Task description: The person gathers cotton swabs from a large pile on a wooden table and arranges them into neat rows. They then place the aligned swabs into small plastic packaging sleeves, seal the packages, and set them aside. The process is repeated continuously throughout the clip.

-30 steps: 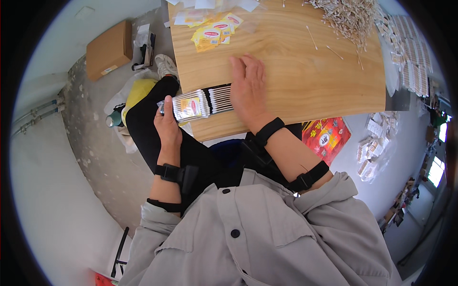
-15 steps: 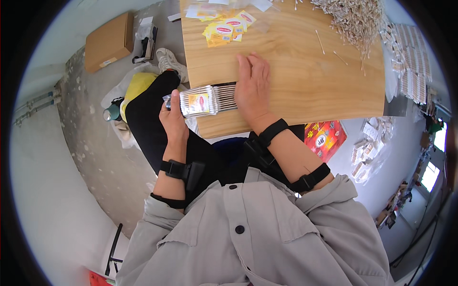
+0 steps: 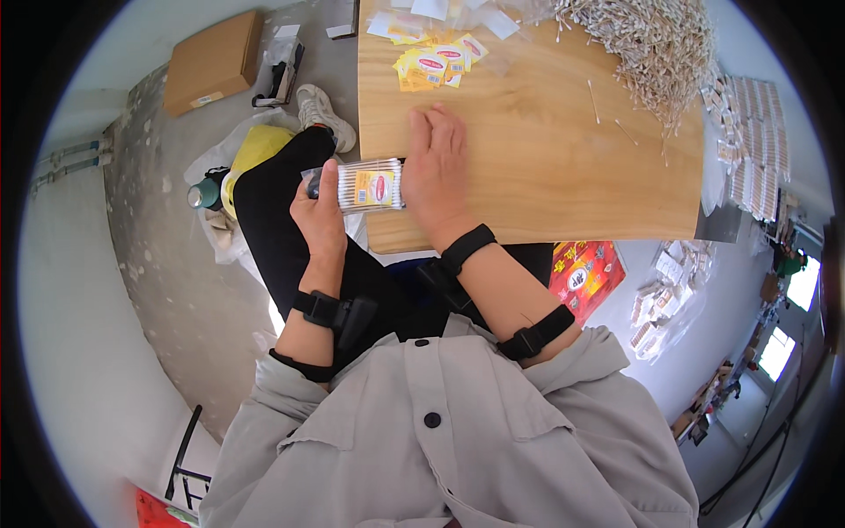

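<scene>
A clear bag of cotton swabs [image 3: 359, 172] with a yellow label card [image 3: 373, 187] inside lies over the left edge of the wooden table. My left hand [image 3: 319, 220] is closed around its left end, thumb on top. A dark thing [image 3: 312, 184] shows by the thumb; its kind is unclear. My right hand [image 3: 436, 176] rests side-on at the bag's other end, fingers stretched forward and palm edge against the swab tips. A slim dark edge peeks out between palm and bag.
Yellow label cards [image 3: 431, 67] and clear bags [image 3: 475, 19] lie at the table's far left. Loose cotton swabs [image 3: 656, 53] are heaped far right, several strewn nearby. Filled packs [image 3: 753, 145] stand beyond the right edge. A cardboard box [image 3: 211, 63] and green bottle [image 3: 204, 194] are on the floor.
My right hand has moved left toward the bag. The row of swabs that stuck out between bag and palm now sits inside the bag. My left hand keeps its hold.
</scene>
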Available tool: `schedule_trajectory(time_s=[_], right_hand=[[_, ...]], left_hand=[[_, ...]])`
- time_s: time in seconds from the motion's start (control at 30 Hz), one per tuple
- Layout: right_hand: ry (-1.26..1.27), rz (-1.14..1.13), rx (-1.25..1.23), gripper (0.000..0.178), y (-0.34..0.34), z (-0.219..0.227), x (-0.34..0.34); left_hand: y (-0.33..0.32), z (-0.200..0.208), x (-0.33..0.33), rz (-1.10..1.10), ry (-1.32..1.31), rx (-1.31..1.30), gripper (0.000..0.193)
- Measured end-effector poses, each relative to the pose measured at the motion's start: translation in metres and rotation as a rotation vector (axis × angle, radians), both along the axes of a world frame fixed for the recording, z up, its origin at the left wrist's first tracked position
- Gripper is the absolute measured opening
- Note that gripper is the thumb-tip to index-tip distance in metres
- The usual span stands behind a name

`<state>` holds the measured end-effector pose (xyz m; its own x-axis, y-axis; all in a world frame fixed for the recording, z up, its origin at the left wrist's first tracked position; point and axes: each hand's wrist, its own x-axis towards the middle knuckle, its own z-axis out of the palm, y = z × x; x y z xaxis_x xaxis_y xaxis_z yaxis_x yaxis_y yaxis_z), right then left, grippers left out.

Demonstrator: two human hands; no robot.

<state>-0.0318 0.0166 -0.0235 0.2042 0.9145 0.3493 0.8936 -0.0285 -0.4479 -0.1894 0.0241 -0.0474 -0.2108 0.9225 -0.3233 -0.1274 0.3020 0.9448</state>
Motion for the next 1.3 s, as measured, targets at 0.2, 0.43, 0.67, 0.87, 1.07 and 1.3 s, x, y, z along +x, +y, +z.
schedule_trajectory(time_s=[0.2,0.43,0.67,0.87,1.07,1.3], right_hand=[[0.442,-0.105,0.054,0.036,-0.014,0.009,0.007],[1.262,-0.200,0.163,0.038,-0.040,0.017,-0.013],[1.180,-0.149,0.168,0.042,-0.037,0.015,-0.035],[1.085,-0.111,0.118,0.043,-0.037,0.021,-0.040],[1.115,-0.123,0.099,0.043,-0.032,0.023,-0.057],[1.178,-0.010,0.057,0.044,-0.033,0.012,-0.050]], left_hand=[[0.000,0.010,0.002,0.007,0.016,0.002,0.029],[0.000,0.009,0.000,-0.010,-0.059,-0.022,0.030],[0.000,0.005,-0.001,-0.016,-0.028,-0.046,0.031],[-0.001,0.008,0.002,0.001,-0.003,-0.031,0.032],[-0.002,0.008,0.001,-0.008,0.035,-0.023,0.031],[-0.002,0.012,0.002,-0.007,-0.073,-0.034,0.028]])
